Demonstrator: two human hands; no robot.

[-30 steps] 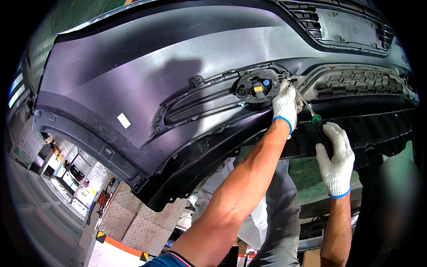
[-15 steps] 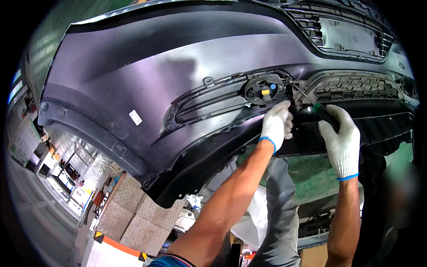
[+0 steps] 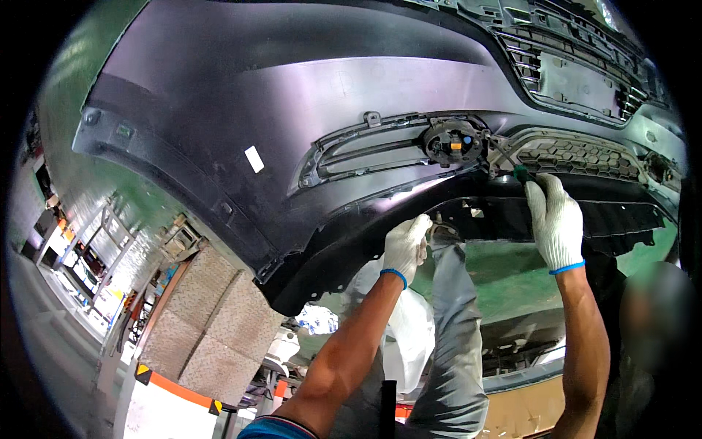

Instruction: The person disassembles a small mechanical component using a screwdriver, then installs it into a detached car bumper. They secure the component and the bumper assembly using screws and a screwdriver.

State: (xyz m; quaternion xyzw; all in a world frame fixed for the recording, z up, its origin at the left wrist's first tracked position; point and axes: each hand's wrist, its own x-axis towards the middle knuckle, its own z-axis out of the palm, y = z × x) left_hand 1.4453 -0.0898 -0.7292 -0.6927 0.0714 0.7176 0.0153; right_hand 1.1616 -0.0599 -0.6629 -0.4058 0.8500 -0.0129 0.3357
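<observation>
Bumper [image 3: 292, 110] hangs overhead, filling the far view. Round fitting [image 3: 453, 141] sits in its grille slot, right of centre. Right hand [image 3: 556, 219] is just right of that fitting, gripping a screwdriver [image 3: 512, 167] that points up-left toward it. Left hand [image 3: 406, 245] sits lower, left of the right hand, on the bumper's near bottom edge.

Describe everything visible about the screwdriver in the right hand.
The screwdriver shows only in part: a green handle end sticks out above the white-gloved right hand, and a thin metal shaft runs up and left from it. The tip reaches the seam between the round fog-lamp housing and the honeycomb grille of the dark bumper. The rest of the handle is hidden in the closed fist. The left hand is apart from it, lower on the bumper's edge.
</observation>
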